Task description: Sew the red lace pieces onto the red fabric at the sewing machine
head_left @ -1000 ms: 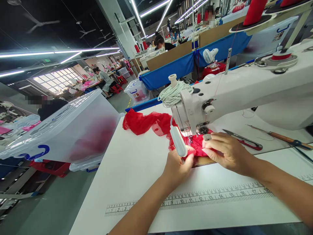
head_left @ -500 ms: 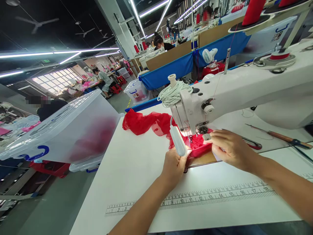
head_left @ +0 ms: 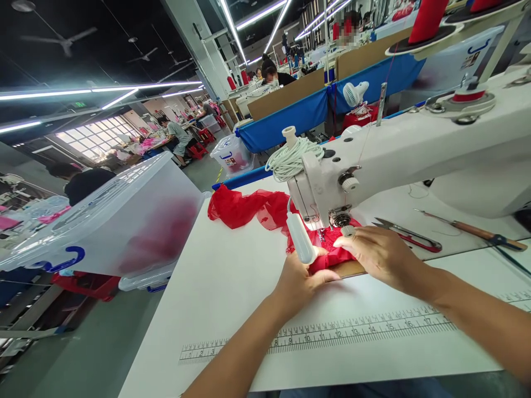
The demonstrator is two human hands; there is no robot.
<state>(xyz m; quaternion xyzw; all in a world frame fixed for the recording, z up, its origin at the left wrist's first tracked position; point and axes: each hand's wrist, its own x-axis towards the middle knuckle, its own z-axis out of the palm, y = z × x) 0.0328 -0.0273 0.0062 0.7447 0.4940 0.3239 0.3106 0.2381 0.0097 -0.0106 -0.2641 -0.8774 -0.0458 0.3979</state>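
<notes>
Red sheer fabric (head_left: 265, 209) lies in folds left of the sewing machine (head_left: 398, 157) and runs under its needle area. My left hand (head_left: 299, 281) rests on the fabric's near-left edge, thumb stretched out to the right and apart from the fingers. The small lamp (head_left: 300, 239) partly covers those fingers. At the right of the needle, my right hand (head_left: 379, 254) has its fingers closed on the fabric, with the fingertips close to the presser foot (head_left: 321, 235). Part of its grip is hidden from above.
Thread snips (head_left: 415, 236) and a wooden-handled tool (head_left: 477, 228) lie right of my right hand. A printed ruler (head_left: 332, 335) runs along the table's front. A clear plastic bin (head_left: 157, 213) stands left of the table. Several people work at machines beyond.
My left thumb has spread away from the fingers. My right hand has moved slightly left and forward onto the fabric, uncovering more of the snips. The fabric's near edge has shifted a little.
</notes>
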